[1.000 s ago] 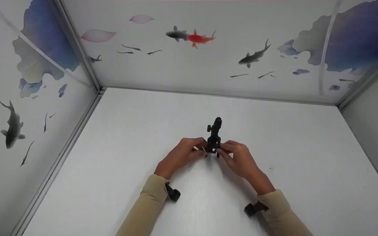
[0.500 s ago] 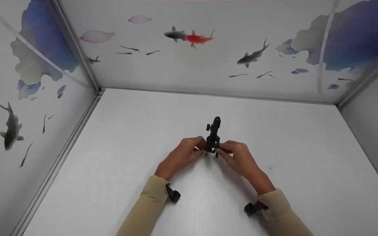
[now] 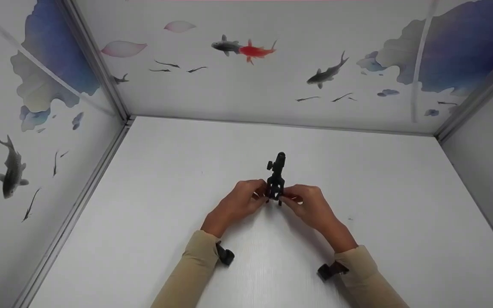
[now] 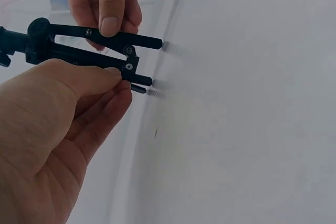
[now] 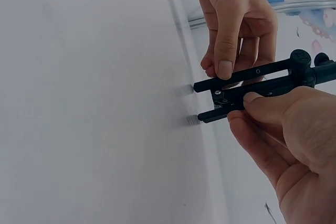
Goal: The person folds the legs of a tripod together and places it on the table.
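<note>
A small black tripod [image 3: 277, 171] stands on the white table between both hands, with its legs toward the person and a small knob on the side of its upper part. My left hand [image 3: 240, 200] pinches one leg between thumb and fingers. On the other side, my right hand [image 3: 310, 207] pinches another leg [image 5: 226, 113] near its lower end. The left wrist view shows the legs held a little apart, with a short hinged brace [image 4: 130, 59] between them. The leg tips come right up to the tabletop.
The white table [image 3: 178, 171] is bounded by printed panels, with a metal rail [image 3: 101, 171] along the left edge. A back wall [image 3: 246, 94] with painted fish stands beyond the tripod. Dark wrist cameras [image 3: 226, 256] sit at both tan sleeves.
Both hands keep their pinch on the tripod's legs, with only slight finger movement. The white gap showing between the legs looks a little longer, and the head view has shifted slightly.
</note>
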`<state>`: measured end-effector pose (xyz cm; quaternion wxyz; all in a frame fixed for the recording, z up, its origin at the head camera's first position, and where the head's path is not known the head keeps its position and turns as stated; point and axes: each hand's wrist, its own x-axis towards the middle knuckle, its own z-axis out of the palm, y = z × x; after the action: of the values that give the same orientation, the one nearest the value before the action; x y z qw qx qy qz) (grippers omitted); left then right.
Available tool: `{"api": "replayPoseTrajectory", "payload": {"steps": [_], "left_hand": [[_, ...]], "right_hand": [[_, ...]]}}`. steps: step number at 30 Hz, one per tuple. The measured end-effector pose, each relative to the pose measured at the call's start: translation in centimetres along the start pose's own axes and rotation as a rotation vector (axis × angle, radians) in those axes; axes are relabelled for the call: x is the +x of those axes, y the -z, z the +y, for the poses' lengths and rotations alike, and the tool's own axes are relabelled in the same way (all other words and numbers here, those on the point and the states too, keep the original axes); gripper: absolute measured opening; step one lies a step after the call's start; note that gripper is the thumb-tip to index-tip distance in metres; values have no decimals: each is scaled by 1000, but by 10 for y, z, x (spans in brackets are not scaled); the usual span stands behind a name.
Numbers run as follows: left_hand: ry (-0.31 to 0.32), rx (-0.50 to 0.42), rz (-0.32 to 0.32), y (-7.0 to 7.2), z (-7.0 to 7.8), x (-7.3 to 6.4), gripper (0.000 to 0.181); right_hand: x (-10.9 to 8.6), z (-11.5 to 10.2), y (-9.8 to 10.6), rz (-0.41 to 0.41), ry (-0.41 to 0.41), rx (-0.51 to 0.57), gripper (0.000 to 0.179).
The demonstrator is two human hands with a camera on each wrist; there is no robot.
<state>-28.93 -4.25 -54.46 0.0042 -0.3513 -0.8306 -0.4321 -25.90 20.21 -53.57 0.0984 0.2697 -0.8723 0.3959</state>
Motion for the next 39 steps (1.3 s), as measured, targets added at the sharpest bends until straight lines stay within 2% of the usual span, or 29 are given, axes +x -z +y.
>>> {"api": "replayPoseTrajectory", "payload": {"steps": [5, 14, 26, 34, 39], "left_hand": [[4, 32, -7, -1, 1, 0, 9], [1, 85, -33, 0, 6, -3, 17], [22, 112, -59, -1, 8, -2, 22], [16, 147, -37, -4, 7, -1, 16], [38, 129, -13, -6, 7, 0, 18]], "right_hand": [[0, 2, -1, -17, 13, 3, 18], [-2, 5, 0, -60, 58, 15, 22], [-1, 2, 1, -68, 5, 16, 16], [-1, 0, 0, -54, 4, 19, 13], [-1, 0, -2, -57, 25, 44, 14]]}}
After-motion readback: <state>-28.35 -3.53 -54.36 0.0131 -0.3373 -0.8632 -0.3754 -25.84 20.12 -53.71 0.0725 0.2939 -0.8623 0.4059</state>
